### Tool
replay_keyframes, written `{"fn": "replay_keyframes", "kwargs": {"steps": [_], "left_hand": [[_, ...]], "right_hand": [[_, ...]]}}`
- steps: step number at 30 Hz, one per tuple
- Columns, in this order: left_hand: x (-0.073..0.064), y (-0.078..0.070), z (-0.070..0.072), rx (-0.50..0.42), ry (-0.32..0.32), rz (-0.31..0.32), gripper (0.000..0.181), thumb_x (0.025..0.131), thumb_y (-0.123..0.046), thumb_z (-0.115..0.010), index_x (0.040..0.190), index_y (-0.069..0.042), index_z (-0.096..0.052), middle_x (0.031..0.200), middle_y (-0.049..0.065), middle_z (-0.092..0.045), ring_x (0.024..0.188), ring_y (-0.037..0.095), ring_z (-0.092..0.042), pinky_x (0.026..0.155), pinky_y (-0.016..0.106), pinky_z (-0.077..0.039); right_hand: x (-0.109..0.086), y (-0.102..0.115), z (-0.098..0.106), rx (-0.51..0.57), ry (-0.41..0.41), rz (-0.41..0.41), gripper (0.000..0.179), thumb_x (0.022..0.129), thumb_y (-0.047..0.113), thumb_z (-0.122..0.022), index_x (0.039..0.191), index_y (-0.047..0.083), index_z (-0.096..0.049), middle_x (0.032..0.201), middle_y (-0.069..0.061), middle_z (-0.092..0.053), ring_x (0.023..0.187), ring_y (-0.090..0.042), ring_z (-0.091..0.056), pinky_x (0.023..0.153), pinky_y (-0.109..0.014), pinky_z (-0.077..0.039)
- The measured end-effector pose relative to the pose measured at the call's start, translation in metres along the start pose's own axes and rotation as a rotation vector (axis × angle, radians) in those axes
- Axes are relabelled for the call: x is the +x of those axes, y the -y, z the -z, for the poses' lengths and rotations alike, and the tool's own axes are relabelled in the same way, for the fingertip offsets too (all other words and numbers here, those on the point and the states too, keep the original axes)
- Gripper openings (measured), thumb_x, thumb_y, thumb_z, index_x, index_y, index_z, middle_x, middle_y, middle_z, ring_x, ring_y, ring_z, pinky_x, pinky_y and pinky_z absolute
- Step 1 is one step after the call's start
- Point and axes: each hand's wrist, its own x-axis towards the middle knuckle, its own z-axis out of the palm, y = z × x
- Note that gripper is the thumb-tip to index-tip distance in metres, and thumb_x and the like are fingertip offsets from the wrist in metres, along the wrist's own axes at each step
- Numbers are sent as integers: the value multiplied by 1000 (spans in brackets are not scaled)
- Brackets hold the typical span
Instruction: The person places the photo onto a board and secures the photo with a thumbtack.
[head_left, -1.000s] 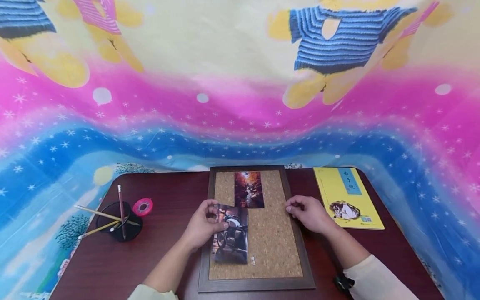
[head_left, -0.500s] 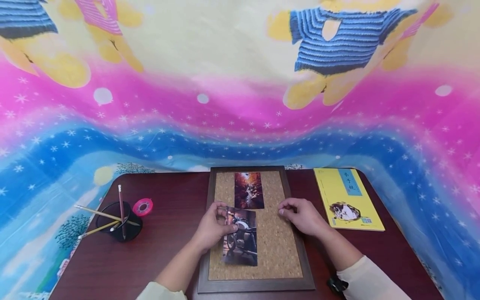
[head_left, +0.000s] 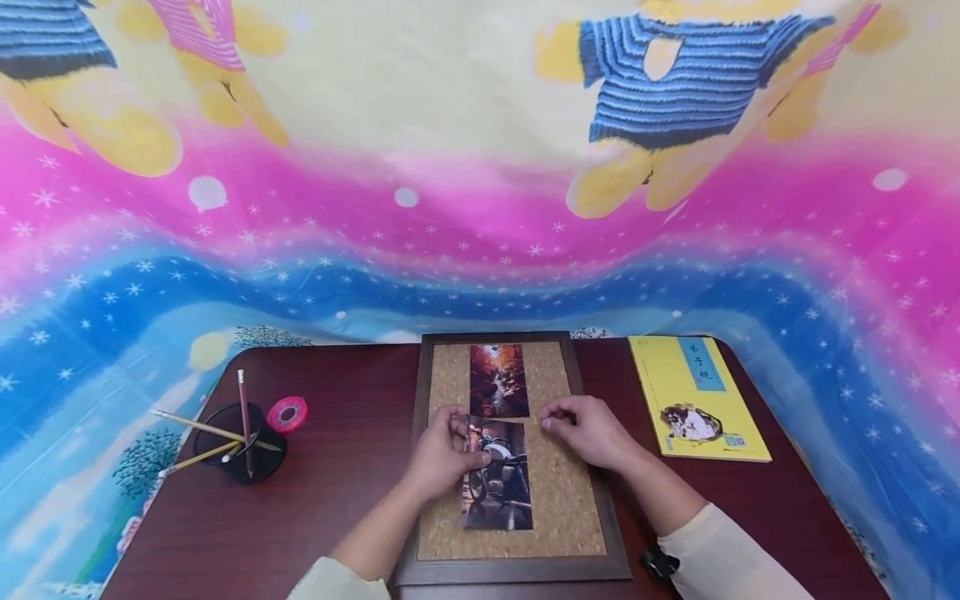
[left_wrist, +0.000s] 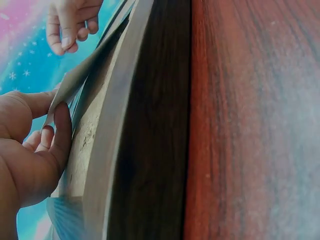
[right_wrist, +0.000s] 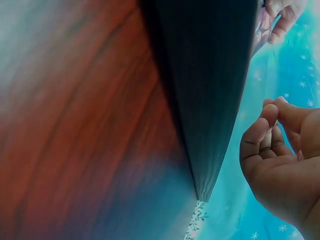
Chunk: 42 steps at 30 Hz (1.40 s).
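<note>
Between thumb and fingers, my left hand (head_left: 442,458) pinches the left edge of a dark photo print (head_left: 498,492) that looks like a motorcycle. The print overlaps the middle of a framed cork board (head_left: 566,508); in the left wrist view the held print (left_wrist: 80,75) is raised at an angle over the cork. Just above it on the board lies an autumn stream photo (head_left: 498,379). To the right of the held print hovers my right hand (head_left: 588,429), fingers curled and thumb meeting the index fingertip. Nothing shows between those fingertips in the right wrist view (right_wrist: 280,150).
A black mesh pen cup (head_left: 258,462) with several pencils stands on the left of the dark red table (head_left: 322,533). Beside it lies a pink ring-shaped roll (head_left: 288,413). A yellow book (head_left: 652,375) lies right of the board, and a printed curtain (head_left: 450,250) hangs behind.
My left hand has slid the motorcycle print rightward, covering a small white mark on the cork. My right hand has moved left from the frame's edge toward the print.
</note>
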Motion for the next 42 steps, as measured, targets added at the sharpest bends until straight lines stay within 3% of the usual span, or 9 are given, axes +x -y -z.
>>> {"fn": "replay_keyframes", "kwargs": {"steps": [14,22,31,38,42], "left_hand": [[5,-7,-10,284,-50,-19,78,66,-11,-97,132,-5,-54,97,3,-59,73,12,-54,63,28,-49],[7,-12,-13,367,-44,-26,79,68,-17,-97,132,-2,-53,96,2,-57,79,14,-53,74,33,-48],[9,-11,-12,427,-35,-22,77,68,-24,-98,128,-3,-55,92,1,-57,76,14,-52,71,34,-47],[10,-11,-10,470,-29,0,78,66,-29,-99,126,-2,-57,104,7,-65,94,23,-62,88,46,-53],[11,-11,-10,489,-33,5,77,65,-31,-99,122,-2,-58,106,10,-66,97,27,-64,89,47,-53]], "right_hand": [[12,14,-11,-1,55,11,5,98,17,-73,101,18,-77,90,10,-69,80,-9,-61,73,-31,-51],[19,17,-13,-49,120,45,5,99,15,-71,100,17,-76,87,10,-68,81,-7,-62,75,-31,-53],[32,26,-16,-94,191,67,7,98,14,-72,99,18,-78,87,11,-70,80,-7,-62,76,-34,-52],[41,30,-20,-129,222,72,11,98,13,-71,97,21,-78,92,12,-71,84,-8,-63,79,-37,-51],[46,32,-22,-129,243,67,10,96,10,-72,95,20,-76,87,11,-70,79,-7,-62,76,-34,-51]]}}
